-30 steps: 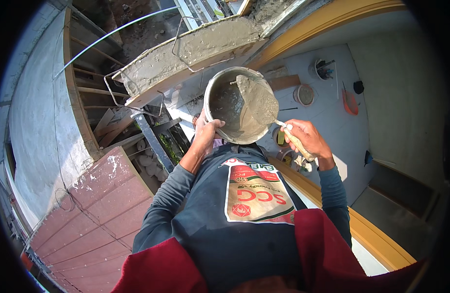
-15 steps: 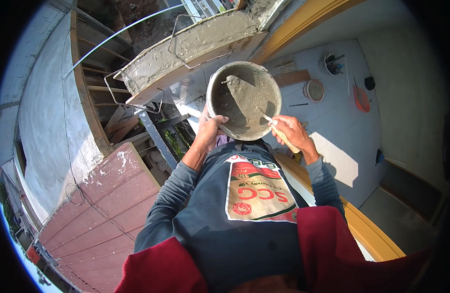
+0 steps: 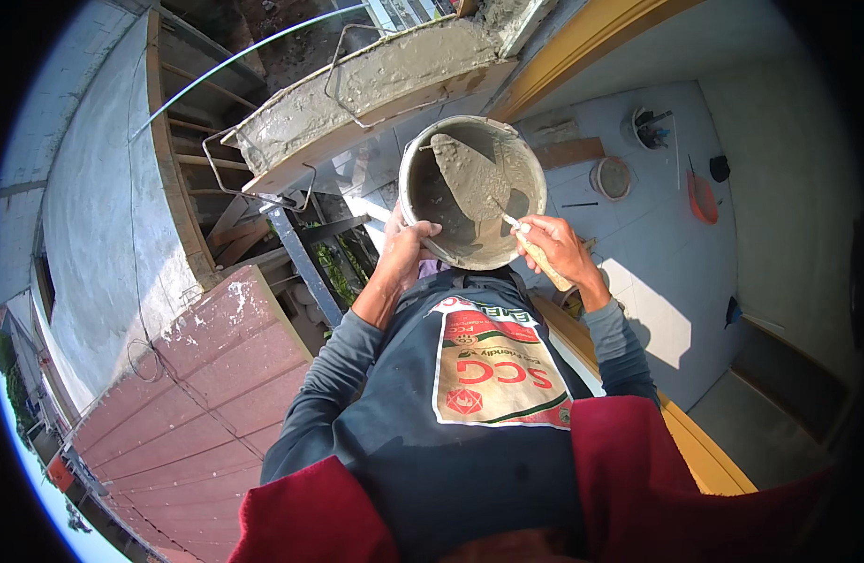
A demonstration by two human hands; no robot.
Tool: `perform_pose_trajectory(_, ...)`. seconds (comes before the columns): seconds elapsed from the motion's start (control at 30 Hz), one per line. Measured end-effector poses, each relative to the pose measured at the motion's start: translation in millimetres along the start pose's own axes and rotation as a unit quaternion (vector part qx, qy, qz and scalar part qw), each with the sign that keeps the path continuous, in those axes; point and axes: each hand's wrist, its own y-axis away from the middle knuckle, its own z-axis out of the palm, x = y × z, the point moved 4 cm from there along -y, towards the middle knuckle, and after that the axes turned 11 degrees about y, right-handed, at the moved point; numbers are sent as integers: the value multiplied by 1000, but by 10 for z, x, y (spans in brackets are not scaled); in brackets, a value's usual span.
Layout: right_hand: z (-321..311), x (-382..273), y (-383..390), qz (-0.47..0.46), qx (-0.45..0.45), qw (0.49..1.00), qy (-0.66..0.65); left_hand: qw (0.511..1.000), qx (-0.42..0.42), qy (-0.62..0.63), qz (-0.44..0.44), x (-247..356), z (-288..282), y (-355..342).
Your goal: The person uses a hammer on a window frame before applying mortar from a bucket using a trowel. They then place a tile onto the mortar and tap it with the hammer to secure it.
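Observation:
My left hand (image 3: pixel 406 246) grips the near left rim of a round bucket (image 3: pixel 410 188), its thumb hooked over the edge. Wet grey mortar coats the bucket's inner wall. In my right hand (image 3: pixel 556 249) is the wooden handle of a trowel (image 3: pixel 469 178), fingers wrapped round it. Its pointed blade lies inside the bucket's mouth, covered in mortar, with the tip toward the far left. The bucket is held in front of my body, and whether anything supports it from below is hidden.
Beyond the bucket runs a ledge topped with rough mortar (image 3: pixel 385 80), with bent wire clamps (image 3: pixel 333 84) over it. A yellow frame (image 3: pixel 582 52) stands to the right. On the tiled floor below are a small bucket (image 3: pixel 610 178), a tool bucket (image 3: pixel 646 129) and an orange basin (image 3: pixel 702 199).
The trowel blade has shifted slightly and shows more of its mortar-covered face inside the bucket. Both hands keep their hold. The whole view has moved a little.

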Motion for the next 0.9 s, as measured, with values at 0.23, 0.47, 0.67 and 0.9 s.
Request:
perform_pose_trajectory(0.23,112,10,-168,-11,4,1000,18,1000,-6,3,3,-10,18,17)
perform_pose_trajectory(0.47,70,-38,-113,17,-10,999,38,1000,5,1,-4,-39,-10,-1)
perform_pose_trajectory(0.67,33,-42,-62,15,-11,999,33,1000,5,-1,-6,-2,7,19)
perform_pose_trajectory(0.9,-62,-403,73,2,-9,1000,27,1000,6,19,-1,50,10,42)
